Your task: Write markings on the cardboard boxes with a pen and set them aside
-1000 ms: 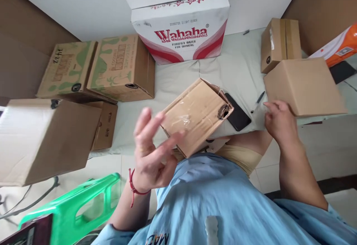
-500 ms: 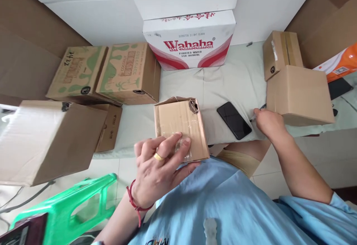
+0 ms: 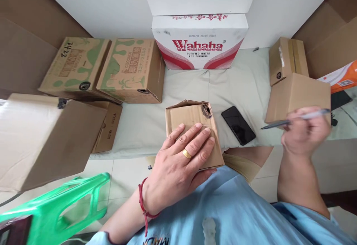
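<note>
My left hand (image 3: 185, 150) lies flat on top of a small cardboard box (image 3: 185, 114), fingers stretched out and a little apart. The box has a dark, ragged hole near its far right corner and rests at the front edge of the cloth-covered surface. Off to the right, my right hand (image 3: 305, 131) is closed around a grey pen (image 3: 279, 124). The pen lies nearly level, its dark tip pointing left. Between the hands a black smartphone (image 3: 238, 125) lies on the cloth, touched by neither.
Two coconut cartons (image 3: 122, 68) stand at the back left, with a larger cardboard box (image 3: 52, 133) nearer. A white Wahaha carton (image 3: 199, 44) is against the back wall. Stacked boxes (image 3: 298, 92) sit at the right. A green plastic stool (image 3: 75, 196) stands below left.
My right hand has lifted and moved right with the pen, which now shows clearly. My left hand has flattened out on the box. The view has shifted slightly.
</note>
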The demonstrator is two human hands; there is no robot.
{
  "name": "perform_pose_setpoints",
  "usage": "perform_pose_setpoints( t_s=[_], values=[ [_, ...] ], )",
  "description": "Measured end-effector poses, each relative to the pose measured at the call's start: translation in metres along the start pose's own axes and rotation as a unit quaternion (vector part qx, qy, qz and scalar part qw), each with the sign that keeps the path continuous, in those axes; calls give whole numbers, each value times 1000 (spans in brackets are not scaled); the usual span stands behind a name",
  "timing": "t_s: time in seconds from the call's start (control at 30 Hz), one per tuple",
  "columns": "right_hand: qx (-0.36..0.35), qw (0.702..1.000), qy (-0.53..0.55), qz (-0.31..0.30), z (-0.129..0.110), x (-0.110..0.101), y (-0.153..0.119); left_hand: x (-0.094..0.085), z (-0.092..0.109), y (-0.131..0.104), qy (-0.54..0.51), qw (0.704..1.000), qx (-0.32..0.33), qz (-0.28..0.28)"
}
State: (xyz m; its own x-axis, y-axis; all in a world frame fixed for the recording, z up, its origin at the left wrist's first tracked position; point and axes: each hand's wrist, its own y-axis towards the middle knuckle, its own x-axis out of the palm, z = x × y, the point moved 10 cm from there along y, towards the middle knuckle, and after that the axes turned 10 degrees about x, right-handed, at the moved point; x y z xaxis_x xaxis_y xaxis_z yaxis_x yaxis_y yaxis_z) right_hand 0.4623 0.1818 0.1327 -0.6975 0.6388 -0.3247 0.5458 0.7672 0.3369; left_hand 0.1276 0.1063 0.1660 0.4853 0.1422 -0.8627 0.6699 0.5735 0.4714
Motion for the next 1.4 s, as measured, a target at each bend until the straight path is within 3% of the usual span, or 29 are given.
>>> perform_pose_setpoints(
  t_s=[0.03, 0.1, 0.2, 0.3, 0.4, 0.5, 0.67, 0.83, 1.4],
  values=[
    [55, 989, 136, -9, -1, 1, -2, 0, 0, 0, -2, 1000, -3, 3],
    [172, 930, 309, -99, -2, 32, -10, 0, -1, 0, -5, 1000, -6, 6],
    [266, 857, 382, -221, -14, 81, -32, 0, 0, 1, -3, 1000, -6, 5],
    [281, 841, 385, -254, -25, 109, -47, 0, 0, -1, 5, 1000, -5, 3],
    [255, 850, 356, -292, -41, 129, -60, -1, 0, -3, 7, 1000, -8, 2],
    [183, 869, 339, -309, -63, 138, -67, -1, 0, -3, 2, 1000, -10, 6],
    [68, 917, 258, -296, -86, 142, -83, -2, 0, -3, 0, 1000, -12, 12],
    [-59, 958, 149, -237, -105, 142, -93, -2, 0, -3, -4, 1000, -11, 9],
    [-102, 967, 99, -210, -114, 145, -95, 0, -1, -5, -3, 1000, -13, 11]
  ],
)
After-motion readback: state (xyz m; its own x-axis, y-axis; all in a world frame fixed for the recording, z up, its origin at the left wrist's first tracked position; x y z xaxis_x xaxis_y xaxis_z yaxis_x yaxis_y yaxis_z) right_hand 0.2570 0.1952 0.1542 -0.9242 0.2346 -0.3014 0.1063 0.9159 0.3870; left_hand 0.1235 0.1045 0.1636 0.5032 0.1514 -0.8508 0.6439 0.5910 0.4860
